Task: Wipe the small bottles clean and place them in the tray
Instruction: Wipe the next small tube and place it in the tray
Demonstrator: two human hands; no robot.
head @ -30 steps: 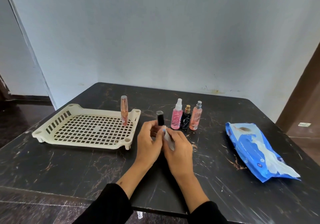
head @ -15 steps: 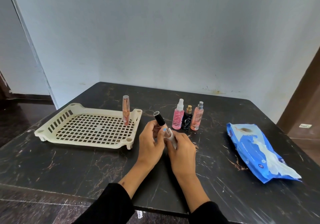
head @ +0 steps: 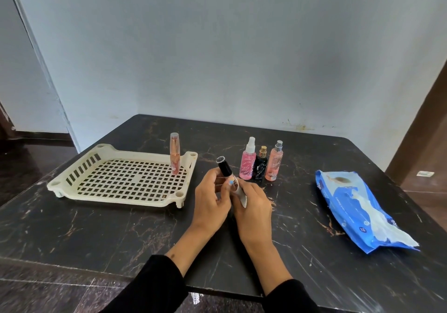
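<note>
Tray at table left, one bottle in it; three bottles centre-back; wipes pack right.

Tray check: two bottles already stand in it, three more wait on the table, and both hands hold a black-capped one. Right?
Not quite. The head view shows only one bottle standing in the tray. The three on the table and the black-capped one held by both hands are as stated.

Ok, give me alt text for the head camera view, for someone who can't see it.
Two hands, left hand and right hand, hold a black-capped bottle with a white wipe over a dark table. A cream tray holds one pink tube; three bottles and a blue wipes pack sit nearby.
</note>
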